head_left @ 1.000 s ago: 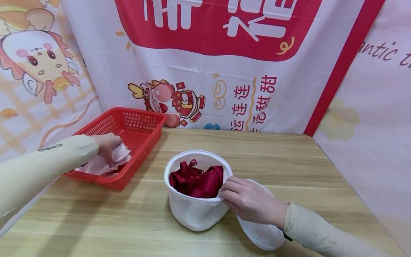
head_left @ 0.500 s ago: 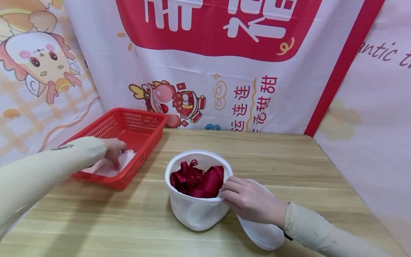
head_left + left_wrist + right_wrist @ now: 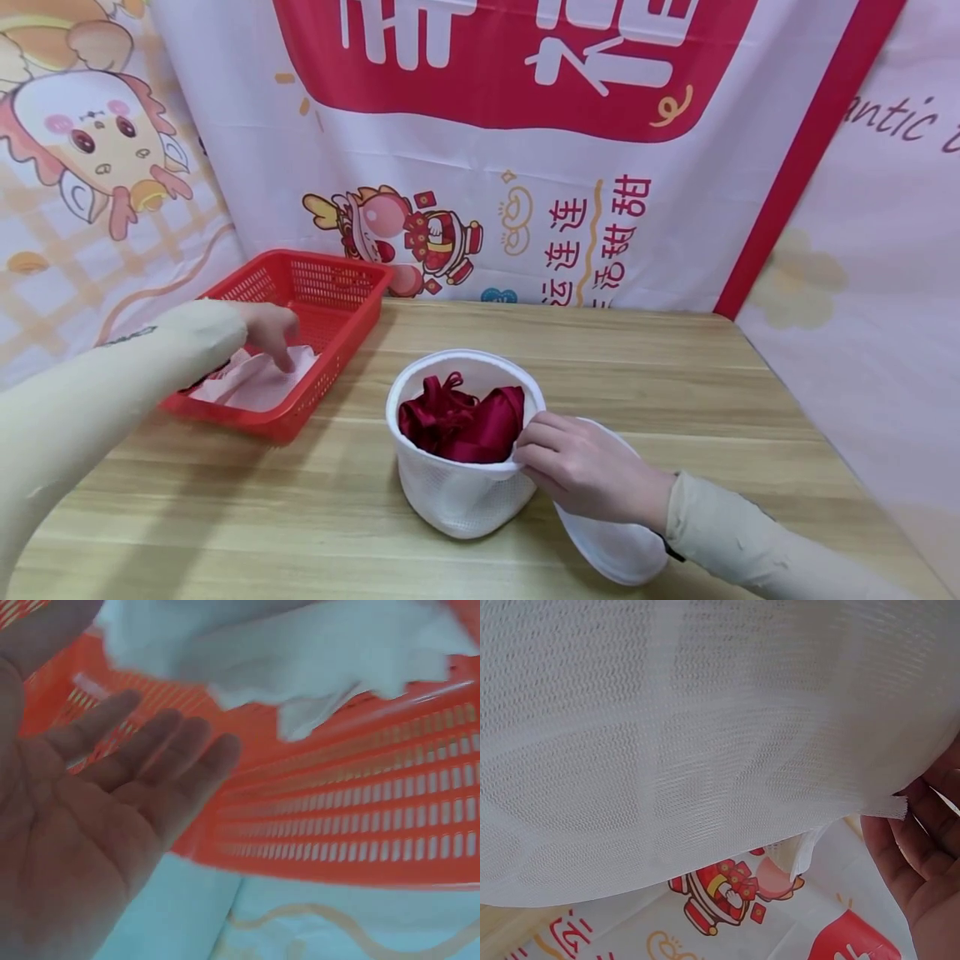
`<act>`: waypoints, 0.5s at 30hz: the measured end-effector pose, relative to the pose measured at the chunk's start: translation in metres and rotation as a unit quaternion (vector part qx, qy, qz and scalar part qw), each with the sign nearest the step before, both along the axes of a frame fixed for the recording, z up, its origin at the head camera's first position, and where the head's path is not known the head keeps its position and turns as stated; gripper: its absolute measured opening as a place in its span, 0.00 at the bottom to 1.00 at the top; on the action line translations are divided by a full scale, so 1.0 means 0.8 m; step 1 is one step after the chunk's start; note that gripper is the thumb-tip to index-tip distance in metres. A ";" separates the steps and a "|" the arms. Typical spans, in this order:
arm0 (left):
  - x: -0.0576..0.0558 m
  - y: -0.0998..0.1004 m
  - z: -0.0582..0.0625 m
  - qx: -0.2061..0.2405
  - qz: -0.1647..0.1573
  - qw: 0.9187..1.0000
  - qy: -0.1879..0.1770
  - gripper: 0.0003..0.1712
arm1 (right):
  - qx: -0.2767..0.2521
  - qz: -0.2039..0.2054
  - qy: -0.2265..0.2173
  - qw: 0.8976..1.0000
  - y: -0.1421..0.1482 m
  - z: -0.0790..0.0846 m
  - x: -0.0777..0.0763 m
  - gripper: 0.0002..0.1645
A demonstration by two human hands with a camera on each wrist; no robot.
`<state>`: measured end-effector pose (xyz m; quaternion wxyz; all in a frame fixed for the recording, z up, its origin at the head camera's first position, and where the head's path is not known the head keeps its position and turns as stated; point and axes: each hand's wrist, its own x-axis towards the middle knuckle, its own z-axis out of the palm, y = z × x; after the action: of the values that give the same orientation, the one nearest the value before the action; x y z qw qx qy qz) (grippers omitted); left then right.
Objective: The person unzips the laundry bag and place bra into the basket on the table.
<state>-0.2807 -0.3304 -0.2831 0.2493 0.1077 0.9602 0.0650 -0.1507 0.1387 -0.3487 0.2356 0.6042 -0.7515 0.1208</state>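
Observation:
My left hand (image 3: 272, 327) is inside the red plastic basket (image 3: 348, 342), over a pale pink cloth (image 3: 281, 379) lying at the basket's near end. In the left wrist view its fingers (image 3: 199, 761) are spread and relaxed, apart from the cloth, which has ragged edges. My right hand (image 3: 577, 467) pinches the rim of a white mesh laundry bag (image 3: 465, 496) between thumb and fingers. Inside that round bag lies dark red satiny fabric (image 3: 487, 425) with thin straps. The bag's mesh lid (image 3: 618, 542) hangs folded back beneath my right wrist.
Both things stand on a wooden table (image 3: 637, 358), the basket at the back left and the bag in the middle. Printed cloth hangings (image 3: 465, 150) close off the back and both sides.
My left hand has let go of the pink cloth, which now lies flatter in the basket, and has risen slightly. The right hand keeps its hold on the bag's rim.

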 end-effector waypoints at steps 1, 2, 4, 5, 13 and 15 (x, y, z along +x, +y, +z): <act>-0.002 0.000 0.005 -0.001 0.000 1.000 0.008 0.41 | 0.000 0.001 0.001 1.000 0.000 0.000 0.000 0.08; -0.003 0.000 0.009 -0.002 0.002 1.000 0.018 0.41 | 0.000 0.001 0.001 1.000 0.000 0.000 0.000 0.08; -0.006 0.000 0.017 -0.002 0.002 0.999 0.041 0.39 | 0.001 0.001 0.001 1.000 -0.001 0.000 0.000 0.09; -0.007 0.001 0.020 -0.002 -0.007 0.998 0.059 0.38 | 0.002 0.001 0.001 1.000 -0.001 0.000 0.000 0.09; -0.002 0.010 0.037 0.017 -0.056 0.987 0.149 0.33 | 0.006 -0.005 -0.005 1.000 -0.001 0.002 0.001 0.09; 0.002 0.015 0.040 0.024 -0.072 0.983 0.168 0.34 | 0.006 -0.004 -0.003 1.000 -0.001 0.002 0.002 0.09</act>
<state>-0.2795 -0.3181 -0.2510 0.0860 0.1916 0.9764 0.0508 -0.1495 0.1381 -0.3473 0.2302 0.6018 -0.7557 0.1176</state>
